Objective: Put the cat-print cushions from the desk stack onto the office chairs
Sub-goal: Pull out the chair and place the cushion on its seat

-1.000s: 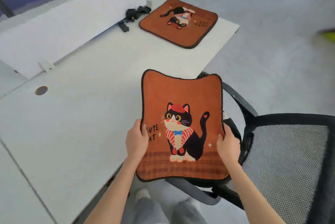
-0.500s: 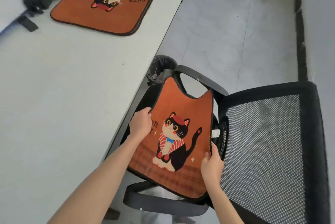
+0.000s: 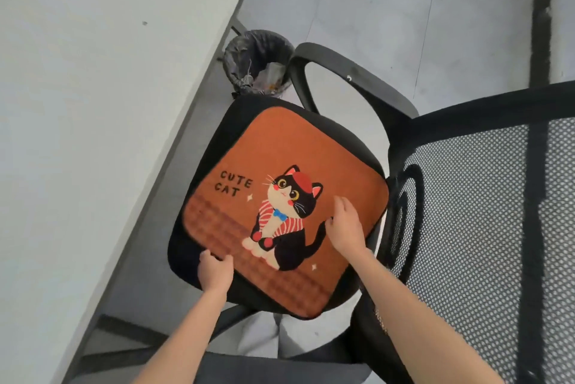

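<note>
Head view:
Cushion (image 3: 298, 153): lies flat on the chair seat (image 3: 199, 262), print up.
Left hand (image 3: 215, 268): fingers curled, pinching the cushion's near edge.
Right hand (image 3: 346, 228): fingers straight, resting flat on the cushion.
Handling: looks soft, light and floppy; best taken by two opposite edges.
Around: bench (image 3: 93, 103) just left of the seat, bin (image 3: 258, 60) beyond it, armrest (image 3: 348, 78) and mesh backrest (image 3: 485, 228) at right crowd any shifting.

We see a bin (image 3: 259, 63) lined with a dark bag, scraps inside it, standing on the grey floor (image 3: 389, 4) well beyond both grips, at the bench (image 3: 93, 103) edge. A dark strip (image 3: 541, 16) crosses the floor beyond the right grip.
</note>
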A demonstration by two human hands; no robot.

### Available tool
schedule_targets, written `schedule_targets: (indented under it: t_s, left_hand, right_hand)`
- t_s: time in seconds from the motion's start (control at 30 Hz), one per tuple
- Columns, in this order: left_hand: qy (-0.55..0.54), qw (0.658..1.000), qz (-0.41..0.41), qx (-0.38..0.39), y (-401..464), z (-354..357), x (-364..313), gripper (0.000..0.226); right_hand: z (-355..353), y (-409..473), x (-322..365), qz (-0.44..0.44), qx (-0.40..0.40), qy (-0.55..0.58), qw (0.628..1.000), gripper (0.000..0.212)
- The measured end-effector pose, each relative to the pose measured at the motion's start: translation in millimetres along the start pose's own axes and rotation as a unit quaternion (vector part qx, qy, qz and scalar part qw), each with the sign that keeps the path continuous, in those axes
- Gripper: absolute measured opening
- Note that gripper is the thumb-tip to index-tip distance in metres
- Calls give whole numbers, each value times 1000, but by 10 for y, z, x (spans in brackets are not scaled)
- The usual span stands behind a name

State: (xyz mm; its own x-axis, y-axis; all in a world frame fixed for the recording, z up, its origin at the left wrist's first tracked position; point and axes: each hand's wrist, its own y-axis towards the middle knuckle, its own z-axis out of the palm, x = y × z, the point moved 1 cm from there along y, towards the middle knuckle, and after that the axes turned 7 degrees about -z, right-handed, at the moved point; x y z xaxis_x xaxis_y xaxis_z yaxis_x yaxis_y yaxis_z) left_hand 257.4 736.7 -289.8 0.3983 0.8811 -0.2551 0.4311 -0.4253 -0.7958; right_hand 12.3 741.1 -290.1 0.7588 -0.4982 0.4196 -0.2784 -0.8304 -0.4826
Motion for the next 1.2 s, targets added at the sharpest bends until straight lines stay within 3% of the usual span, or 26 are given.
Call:
schedule_targets:
  t_s: [0.07,0.13,0.3,0.4,0.47,0.6,0.77,0.87,0.93,1.03,1.13,1.2]
  left_hand:
    - [-36,996,-76,16,137,125,197,39]
    - [-57,993,-97,33,250,251,313,36]
    - [-105,990,-91,3,335,344,361,34]
    - [-114,992,-50,-30,292,334,322,14]
    - [-111,992,-21,-61,262,322,250,12]
    - [-156,979,25,-127,111,229,-42,4]
    - [-205,946,128,-215,-25,9,-690,30]
    - [-152,937,209,-233,-61,-84,-1105,34]
    - [-87,937,247,-229,9,-128,-1310,35]
    - [49,947,267,-173,296,-132,-1423,41]
    - [183,938,268,-117,517,-43,-1228,64]
    - [230,922,279,-135,524,22,-991,70]
  right_hand:
    - [-31,397,-67,-19,3,-38,999,55]
    - [-74,758,-121,-30,-1,-79,996,58]
    - [-188,1306,-236,16,11,-101,995,74]
    - [-208,1414,-299,43,11,-102,994,79]
    - [-245,1413,-310,30,-24,-144,989,71]
    - [-415,1299,-231,40,-117,-149,981,34]
    - [-527,825,23,92,-168,-54,980,30]
    - [-476,400,112,137,-160,-2,978,49]
    - [-373,156,97,169,-158,28,972,51]
    - [-104,-53,-18,214,-133,48,967,53]
    - [160,-94,-168,186,-113,0,976,65]
    - [286,-95,-183,142,-84,-26,986,66]
